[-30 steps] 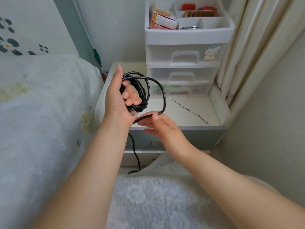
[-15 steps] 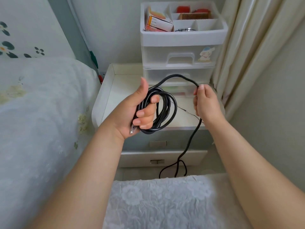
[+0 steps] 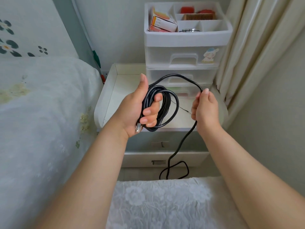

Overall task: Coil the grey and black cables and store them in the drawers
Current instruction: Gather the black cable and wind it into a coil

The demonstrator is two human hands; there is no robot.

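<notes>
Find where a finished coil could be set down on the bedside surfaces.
Bare room: the nightstand top left of the plastic drawer unit, by its raised rim. Crowded: the organiser tray, filled with boxes and a comb.

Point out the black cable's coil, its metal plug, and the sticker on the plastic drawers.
black cable (image 3: 171, 96), head view, outer loop of the coil.
metal plug (image 3: 138, 128), head view, silver tip below left palm.
sticker (image 3: 210, 55), head view, cartoon figure's body.

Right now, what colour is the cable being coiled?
Black, with a silvery plug at the end in the left hand; the head view, the only one, shows it.
</notes>
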